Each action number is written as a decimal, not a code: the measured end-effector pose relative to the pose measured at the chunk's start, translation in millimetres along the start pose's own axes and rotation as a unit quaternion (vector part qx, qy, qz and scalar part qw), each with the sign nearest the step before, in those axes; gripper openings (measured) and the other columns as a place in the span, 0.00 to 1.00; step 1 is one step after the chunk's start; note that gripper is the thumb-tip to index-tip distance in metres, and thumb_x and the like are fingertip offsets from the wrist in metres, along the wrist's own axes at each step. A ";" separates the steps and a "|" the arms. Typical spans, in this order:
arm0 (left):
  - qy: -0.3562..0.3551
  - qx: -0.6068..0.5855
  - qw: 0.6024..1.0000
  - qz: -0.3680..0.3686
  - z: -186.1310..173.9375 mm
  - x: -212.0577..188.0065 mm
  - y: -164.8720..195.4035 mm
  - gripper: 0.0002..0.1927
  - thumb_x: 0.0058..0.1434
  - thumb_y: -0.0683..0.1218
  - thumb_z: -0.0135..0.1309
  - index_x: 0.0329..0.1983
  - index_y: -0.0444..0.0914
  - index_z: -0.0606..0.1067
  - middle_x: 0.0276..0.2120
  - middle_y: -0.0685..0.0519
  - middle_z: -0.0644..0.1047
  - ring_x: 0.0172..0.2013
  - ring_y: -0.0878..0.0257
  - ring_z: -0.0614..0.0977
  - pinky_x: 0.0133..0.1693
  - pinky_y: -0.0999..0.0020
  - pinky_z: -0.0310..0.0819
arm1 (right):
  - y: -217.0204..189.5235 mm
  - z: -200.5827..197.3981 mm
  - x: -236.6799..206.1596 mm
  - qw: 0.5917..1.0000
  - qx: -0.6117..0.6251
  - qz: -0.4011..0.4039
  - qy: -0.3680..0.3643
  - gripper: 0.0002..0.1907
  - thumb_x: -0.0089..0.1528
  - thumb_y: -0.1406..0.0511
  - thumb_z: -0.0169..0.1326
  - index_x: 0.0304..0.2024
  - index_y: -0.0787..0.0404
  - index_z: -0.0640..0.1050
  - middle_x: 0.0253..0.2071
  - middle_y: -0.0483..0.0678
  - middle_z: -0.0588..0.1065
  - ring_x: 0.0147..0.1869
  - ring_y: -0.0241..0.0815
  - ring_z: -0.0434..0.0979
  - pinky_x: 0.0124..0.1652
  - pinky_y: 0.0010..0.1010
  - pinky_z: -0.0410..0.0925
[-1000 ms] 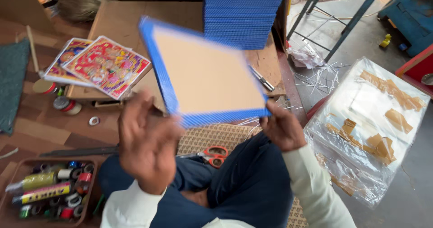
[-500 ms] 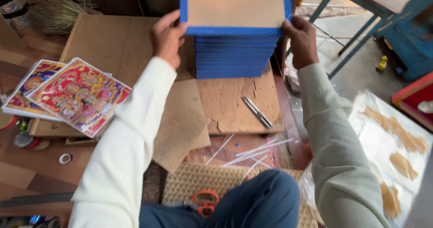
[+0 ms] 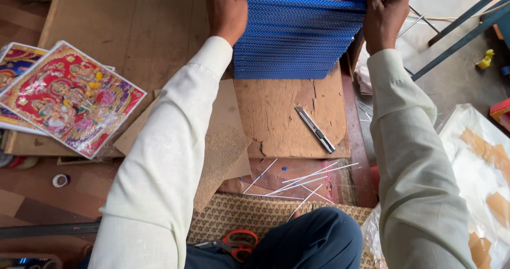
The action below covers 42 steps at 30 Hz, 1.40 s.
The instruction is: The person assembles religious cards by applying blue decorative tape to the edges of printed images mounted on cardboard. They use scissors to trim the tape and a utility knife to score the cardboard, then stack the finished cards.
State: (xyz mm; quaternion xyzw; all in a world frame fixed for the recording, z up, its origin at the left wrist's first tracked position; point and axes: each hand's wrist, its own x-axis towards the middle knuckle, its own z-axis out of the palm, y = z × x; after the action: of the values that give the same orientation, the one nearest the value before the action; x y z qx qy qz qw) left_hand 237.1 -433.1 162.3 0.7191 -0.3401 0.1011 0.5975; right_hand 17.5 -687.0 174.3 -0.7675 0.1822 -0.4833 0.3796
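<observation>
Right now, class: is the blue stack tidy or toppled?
Tidy: the blue stack stands with edges aligned, left hand and right hand at its sides.

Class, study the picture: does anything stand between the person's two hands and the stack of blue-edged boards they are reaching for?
Nothing visible does. The left hand already grips the left side of the stack of blue-edged boards, and the right hand grips its right side. The utility knife lies on the cardboard below, apart from both.

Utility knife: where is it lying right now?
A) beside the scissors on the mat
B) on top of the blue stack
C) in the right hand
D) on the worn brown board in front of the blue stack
D: the utility knife lies flat on the worn brown board, just below the stack of blue-edged frames, away from both hands.
</observation>
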 end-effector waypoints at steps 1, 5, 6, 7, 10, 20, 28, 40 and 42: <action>-0.009 -0.021 0.999 0.040 -4.0 -1.3 5.8 0.16 0.69 0.51 0.59 0.49 0.33 0.76 0.42 0.48 0.84 0.44 0.50 0.87 0.46 0.59 0.78 | -2.2 -1.7 -0.2 1.000 -0.012 0.008 -0.008 0.17 0.72 0.61 0.61 0.54 0.71 0.82 0.43 0.50 0.84 0.43 0.32 0.72 0.45 0.27 0.70; 0.012 0.039 0.984 0.176 -19.3 -12.5 27.1 0.22 0.51 0.42 0.70 0.49 0.31 0.80 0.44 0.40 0.82 0.44 0.44 0.84 0.46 0.57 0.79 | -10.8 -16.5 -3.6 0.981 -0.035 -0.152 -0.113 0.30 0.64 0.70 0.70 0.61 0.82 0.72 0.53 0.64 0.79 0.54 0.46 0.81 0.51 0.35 0.75; 0.034 0.055 0.986 0.155 -20.1 -14.0 31.3 0.20 0.52 0.40 0.69 0.49 0.33 0.81 0.45 0.42 0.82 0.45 0.46 0.85 0.47 0.58 0.80 | -11.4 -16.7 -3.6 0.988 -0.032 -0.097 -0.114 0.30 0.62 0.71 0.69 0.62 0.80 0.72 0.53 0.62 0.80 0.53 0.45 0.83 0.51 0.33 0.77; 0.054 0.069 0.987 0.133 -20.4 -15.5 34.3 0.19 0.53 0.38 0.69 0.49 0.34 0.82 0.46 0.43 0.83 0.46 0.48 0.86 0.49 0.59 0.81 | -11.0 -17.3 -4.8 0.992 -0.030 -0.039 -0.115 0.31 0.60 0.72 0.69 0.63 0.78 0.73 0.53 0.61 0.81 0.52 0.44 0.84 0.51 0.31 0.78; 0.037 0.063 0.997 0.008 -16.4 -13.8 38.3 0.17 0.55 0.40 0.68 0.48 0.37 0.82 0.44 0.43 0.83 0.43 0.52 0.87 0.46 0.64 0.83 | -7.9 -17.3 -5.2 0.992 -0.083 -0.040 -0.083 0.33 0.58 0.73 0.74 0.62 0.78 0.74 0.53 0.62 0.80 0.52 0.45 0.86 0.48 0.30 0.77; 0.051 0.034 0.995 0.079 -16.6 -9.3 19.3 0.30 0.49 0.38 0.73 0.56 0.34 0.74 0.52 0.42 0.81 0.51 0.48 0.84 0.49 0.61 0.82 | -5.9 -25.4 -1.0 0.991 0.053 -0.011 -0.119 0.35 0.56 0.77 0.70 0.64 0.77 0.72 0.57 0.61 0.79 0.59 0.52 0.83 0.57 0.37 0.74; -0.032 -0.002 0.999 0.002 -154.7 -183.7 -2.4 0.29 0.60 0.37 0.66 0.64 0.35 0.71 0.54 0.44 0.78 0.44 0.56 0.84 0.45 0.65 0.82 | -35.2 -28.5 -136.4 0.997 -0.009 0.038 -0.063 0.16 0.67 0.71 0.66 0.55 0.72 0.79 0.47 0.53 0.81 0.50 0.40 0.82 0.52 0.31 0.75; 0.115 -0.021 0.922 -0.370 -245.5 -395.9 -48.2 0.28 0.56 0.41 0.68 0.58 0.33 0.70 0.44 0.50 0.75 0.41 0.63 0.80 0.41 0.68 0.80 | -116.8 108.8 -341.2 0.902 -0.141 -0.034 -0.407 0.49 0.47 0.56 0.76 0.64 0.70 0.70 0.56 0.64 0.74 0.58 0.60 0.76 0.54 0.44 0.70; 0.132 -0.106 0.918 -0.359 -246.0 -391.9 -52.2 0.27 0.54 0.40 0.65 0.58 0.33 0.72 0.46 0.48 0.78 0.43 0.60 0.82 0.44 0.66 0.80 | -120.0 108.8 -346.4 0.889 -0.181 0.041 -0.418 0.43 0.46 0.57 0.75 0.61 0.62 0.75 0.52 0.57 0.78 0.56 0.53 0.79 0.53 0.41 0.72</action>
State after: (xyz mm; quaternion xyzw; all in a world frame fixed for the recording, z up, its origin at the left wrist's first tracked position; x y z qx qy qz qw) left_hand 39.9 -57.6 -29.9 0.7050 0.0144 -0.0630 0.7062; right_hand -58.8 -341.3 29.7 -0.9458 0.1220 -0.0606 0.2947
